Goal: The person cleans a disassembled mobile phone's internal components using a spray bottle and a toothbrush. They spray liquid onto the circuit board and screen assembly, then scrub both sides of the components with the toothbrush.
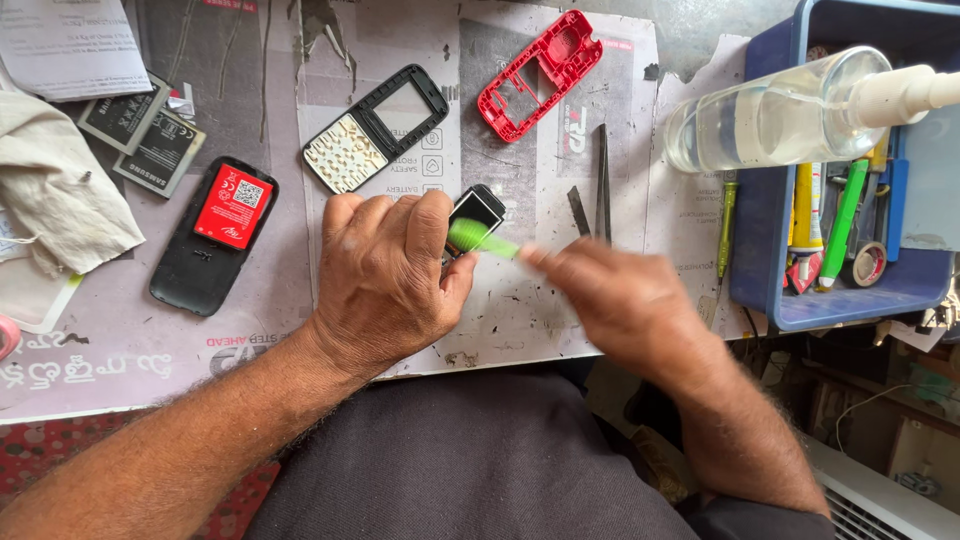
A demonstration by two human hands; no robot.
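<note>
A: While the left hand [385,275] sits centre-frame, fingers curled shut round a small dark phone part [474,215] w/ a glossy screen face, the right hand [625,300] is blurred just right of it. What's the right one got?

B: A green brush [482,239], pinched closed at the handle end; bristle end lies across the part's lower edge. Blur suggests it's mid-stroke. Exact finger grip on the handle can't be made out.

A: So the step looks like brushing the part clean. How should the person do it well?

B: Prob. short, light strokes, away from the screen face, w/ the left hand keeping the part tilted so dust falls onto the paper sheet [520,310], not back in. The thumb should stay off the glass.

A: Anything nearby to watch?

B: Tweezers [603,180] and a small flat blade [579,211] lie just above the right hand, near the stroke path; a wide swing could knock them. The clear spray bottle [780,115] rests on the rim of the blue tray [765,240] at upper right, well apart.

A: And the rest?

B: Black keypad frame [375,128] and red frame [540,75] upper centre, a black back cover w/ a red battery [232,207] at left. None touched.
</note>
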